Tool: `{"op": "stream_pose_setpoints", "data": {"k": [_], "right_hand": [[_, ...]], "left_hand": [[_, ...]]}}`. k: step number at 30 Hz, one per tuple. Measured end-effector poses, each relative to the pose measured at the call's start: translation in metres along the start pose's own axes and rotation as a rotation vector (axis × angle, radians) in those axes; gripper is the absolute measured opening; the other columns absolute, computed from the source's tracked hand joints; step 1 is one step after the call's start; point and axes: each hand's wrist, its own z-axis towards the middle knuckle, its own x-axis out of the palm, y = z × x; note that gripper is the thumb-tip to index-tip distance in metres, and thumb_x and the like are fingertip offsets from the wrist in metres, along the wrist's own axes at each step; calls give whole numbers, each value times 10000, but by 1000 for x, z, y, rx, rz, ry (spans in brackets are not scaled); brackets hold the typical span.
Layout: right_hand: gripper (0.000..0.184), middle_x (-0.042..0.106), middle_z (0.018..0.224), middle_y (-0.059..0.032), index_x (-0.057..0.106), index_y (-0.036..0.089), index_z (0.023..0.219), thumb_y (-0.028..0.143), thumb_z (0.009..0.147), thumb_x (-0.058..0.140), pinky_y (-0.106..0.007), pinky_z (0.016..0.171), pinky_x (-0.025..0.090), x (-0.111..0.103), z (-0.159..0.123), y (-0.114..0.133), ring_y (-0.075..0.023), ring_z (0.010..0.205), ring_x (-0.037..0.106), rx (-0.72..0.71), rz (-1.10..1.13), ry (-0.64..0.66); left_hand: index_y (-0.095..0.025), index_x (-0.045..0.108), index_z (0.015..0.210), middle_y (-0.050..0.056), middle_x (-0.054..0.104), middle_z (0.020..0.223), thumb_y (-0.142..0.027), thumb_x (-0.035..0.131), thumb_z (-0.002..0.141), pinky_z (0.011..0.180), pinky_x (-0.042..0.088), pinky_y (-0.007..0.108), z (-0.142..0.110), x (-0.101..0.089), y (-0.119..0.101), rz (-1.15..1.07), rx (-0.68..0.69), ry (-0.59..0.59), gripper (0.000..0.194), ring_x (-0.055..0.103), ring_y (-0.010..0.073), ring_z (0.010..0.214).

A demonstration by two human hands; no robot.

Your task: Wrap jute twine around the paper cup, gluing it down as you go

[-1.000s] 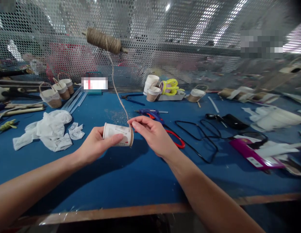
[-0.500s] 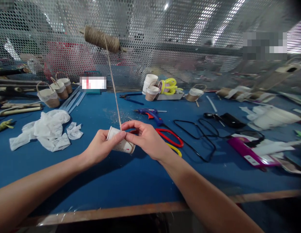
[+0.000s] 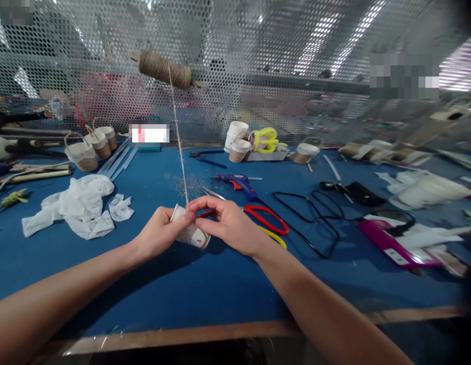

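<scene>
- Our left hand [image 3: 159, 230] is closed around the cup [image 3: 190, 235], thumb over its side; we hold it tilted above the table [image 3: 155, 289].
- Our right hand [image 3: 228, 223] is partly curled at the cup, thumb and forefinger slightly apart beside the left thumb; we cannot tell whether it grips the twine [image 3: 178, 132].
- The twine runs taut from the spool [image 3: 165, 70] down to our fingertips at the cup.
- Near our right hand we see the scissors [image 3: 268, 220], red and yellow handles partly behind it, and the glue gun [image 3: 237, 183] just beyond.
- Left of our hands lies the white lace [image 3: 79, 203], bunched, well apart from the cup.
</scene>
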Motion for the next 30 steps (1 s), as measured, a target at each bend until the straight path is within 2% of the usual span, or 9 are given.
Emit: {"op": "stream_pose_setpoints", "data": {"k": [5,9,11,15,19,21,23,27,30], "right_hand": [[157,633,848,-39,611,159,883,257,782,542,-259,664,453,-6,15,9,-120,737,561,78,-31,17],[192,580,685,-26,593,135,758,308,815,532,-196,422,365,-18,62,21,-69,500,459,130,-32,-93],[241,578,723,-42,561,127,697,314,838,503,-187,350,302,-25,92,29,-48,449,422,133,-9,-107],[254,580,760,-52,492,139,659,283,867,466,-168,335,307,-37,145,53,-32,440,429,110,39,-138],[204,536,657,-5,471,150,717,189,899,388,-144,399,371,-44,168,70,-25,450,438,37,12,-209],[135,505,601,24,501,145,817,118,879,384,-142,401,363,-42,165,69,-29,440,440,-13,-45,-221],[170,496,546,43,539,140,893,50,824,413,-159,393,354,-35,150,61,-43,417,446,-49,-129,-173],[251,504,449,61,646,158,705,-29,664,484,-205,460,382,-9,97,31,-60,377,442,-67,-312,95],[284,573,533,63,648,189,598,-51,604,496,-192,557,400,9,52,12,-73,524,522,-84,-369,299]], "left_hand": [[-119,584,528,-28,524,454,-367,553,690,430,302,178,0,0,-4,-15,-9,-38,298,394,60,419],[-105,647,596,12,620,516,-324,562,676,473,385,191,-1,2,-6,-71,-51,0,248,510,94,460],[-104,660,604,27,645,535,-317,563,676,501,423,206,-4,4,-6,-98,-59,35,246,554,115,486],[-101,679,608,47,672,557,-328,578,679,538,464,231,-8,7,-5,-135,-52,89,258,592,138,507],[-101,693,628,56,678,554,-349,564,705,549,475,232,-10,8,-4,-146,-34,155,290,608,144,517],[-103,697,644,60,685,576,-351,561,717,561,479,236,-12,7,-4,-143,-30,170,293,617,149,533],[-104,699,659,61,691,598,-356,558,728,575,482,238,-15,7,-5,-154,-31,196,297,623,151,547],[-117,696,646,47,679,579,-346,579,717,555,473,226,-27,9,-12,-218,-90,308,267,614,140,531],[-129,687,607,34,664,567,-321,596,698,519,452,202,-38,11,-22,-290,-133,427,231,582,112,495]]}}
